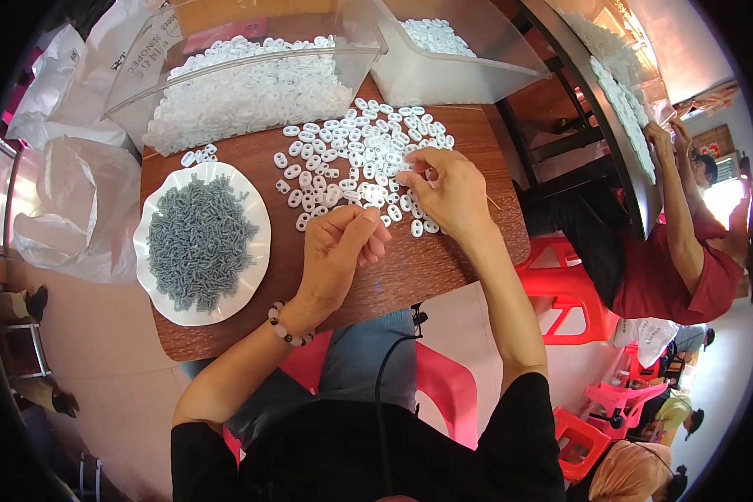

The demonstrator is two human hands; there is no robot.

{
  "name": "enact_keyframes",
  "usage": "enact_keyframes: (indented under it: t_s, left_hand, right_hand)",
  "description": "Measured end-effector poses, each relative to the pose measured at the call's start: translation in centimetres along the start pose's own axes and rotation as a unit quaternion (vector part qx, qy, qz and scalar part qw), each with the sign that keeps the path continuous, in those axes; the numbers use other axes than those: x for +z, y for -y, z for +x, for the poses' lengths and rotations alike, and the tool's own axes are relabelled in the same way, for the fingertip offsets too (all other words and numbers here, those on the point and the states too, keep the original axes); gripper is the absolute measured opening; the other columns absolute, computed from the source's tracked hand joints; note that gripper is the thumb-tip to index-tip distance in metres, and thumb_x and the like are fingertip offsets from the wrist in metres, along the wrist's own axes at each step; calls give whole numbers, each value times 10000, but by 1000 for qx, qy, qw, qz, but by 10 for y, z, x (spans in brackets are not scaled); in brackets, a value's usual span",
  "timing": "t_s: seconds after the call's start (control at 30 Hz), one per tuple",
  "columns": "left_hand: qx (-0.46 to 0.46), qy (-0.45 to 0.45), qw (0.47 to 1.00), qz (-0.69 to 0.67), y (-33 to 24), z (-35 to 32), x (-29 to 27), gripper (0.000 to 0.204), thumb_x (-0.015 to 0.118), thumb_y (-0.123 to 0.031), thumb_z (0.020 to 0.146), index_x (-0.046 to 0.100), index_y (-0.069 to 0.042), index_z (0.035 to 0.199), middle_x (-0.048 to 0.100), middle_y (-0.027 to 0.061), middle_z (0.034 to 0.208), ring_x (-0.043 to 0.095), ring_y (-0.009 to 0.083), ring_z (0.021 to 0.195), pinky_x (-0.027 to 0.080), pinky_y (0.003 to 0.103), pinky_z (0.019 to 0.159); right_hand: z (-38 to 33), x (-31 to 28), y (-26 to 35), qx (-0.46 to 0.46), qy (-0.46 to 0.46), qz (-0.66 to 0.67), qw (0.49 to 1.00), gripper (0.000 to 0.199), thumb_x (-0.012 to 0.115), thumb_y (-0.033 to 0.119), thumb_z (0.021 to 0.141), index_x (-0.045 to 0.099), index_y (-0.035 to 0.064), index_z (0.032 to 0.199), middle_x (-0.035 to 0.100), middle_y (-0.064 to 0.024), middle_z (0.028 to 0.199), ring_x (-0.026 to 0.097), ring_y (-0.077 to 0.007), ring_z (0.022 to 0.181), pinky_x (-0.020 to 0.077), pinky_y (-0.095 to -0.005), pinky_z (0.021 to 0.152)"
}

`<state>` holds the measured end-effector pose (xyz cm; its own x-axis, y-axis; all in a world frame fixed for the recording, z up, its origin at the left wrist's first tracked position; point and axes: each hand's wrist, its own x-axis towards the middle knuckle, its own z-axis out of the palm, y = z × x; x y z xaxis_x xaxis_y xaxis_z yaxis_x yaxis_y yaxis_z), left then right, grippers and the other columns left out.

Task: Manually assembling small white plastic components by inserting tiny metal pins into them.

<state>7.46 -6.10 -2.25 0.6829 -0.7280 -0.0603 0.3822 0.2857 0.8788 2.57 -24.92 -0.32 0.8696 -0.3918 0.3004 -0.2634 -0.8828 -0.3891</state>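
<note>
From the head camera, the right hand (450, 191) reaches out over the brown table (410, 268), its fingertips pressed together at the near edge of a loose scatter of white oval pieces (355, 155); it seems to pinch one of them, though the piece itself is too small to make out for certain. The left hand (336, 251), with a bead bracelet (286, 328) at the wrist, rests just beside and nearer the body, fingers curled inward with the thumb against them; what they enclose, if anything, I cannot tell. Well off to the outer side of the left hand sits a white scalloped plate (255, 251) heaped with small grey pieces (199, 241). Beyond both hands stand two clear plastic bins (343, 50), each holding more white pieces. Past the right hand, away from the table, another person in a red shirt (669, 280) raises an arm.
</note>
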Motion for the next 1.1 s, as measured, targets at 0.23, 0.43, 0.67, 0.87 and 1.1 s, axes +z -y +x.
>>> enact_keyframes:
  t_s: [0.23, 0.43, 0.67, 0.87, 1.1]
  left_hand:
    - [12, -18, 1000, 10, 1, 1, -1, 279, 502, -218, 948, 636, -25, 799, 587, -7, 649, 468, 28, 541, 332, 174, 501]
    - [13, -25, 999, 15, 8, 5, -1, 210, 536, -194, 943, 644, -21, 895, 607, -12, 711, 472, 16, 569, 342, 167, 512]
    - [28, -58, 997, 32, 12, 7, 3, 161, 579, -164, 927, 641, -15, 927, 627, 0, 745, 520, 26, 612, 400, 164, 549]
    - [63, -34, 994, 78, 17, 7, -2, 144, 659, -146, 881, 637, -8, 916, 640, 6, 753, 550, 36, 620, 429, 166, 553]
    - [7, -25, 1000, 4, 11, 5, -2, 124, 668, -120, 870, 633, -1, 865, 643, 9, 739, 565, 24, 640, 449, 161, 570]
  right_hand:
    - [2, 8, 1, -12, 10, 7, 1000, 187, 702, 193, 783, 683, 48, 899, 630, -92, 718, 553, -196, 574, 458, -313, 573]
    - [-13, 2, 5, 115, 59, 340, 931, 176, 651, 154, 870, 680, -4, 943, 648, 2, 738, 499, -39, 607, 400, -206, 549]
    - [-38, -9, 36, 157, 69, 462, 870, 193, 651, 123, 882, 665, -5, 1026, 655, 6, 788, 504, -9, 659, 388, -175, 576]
    - [-47, -11, 37, 125, 70, 417, 898, 203, 644, 91, 884, 645, -21, 1054, 671, -19, 829, 573, -37, 751, 449, -186, 688]
    - [-54, -11, 44, 95, 59, 390, 914, 176, 629, 49, 883, 641, -28, 1041, 671, -35, 863, 596, -59, 792, 465, -200, 727]
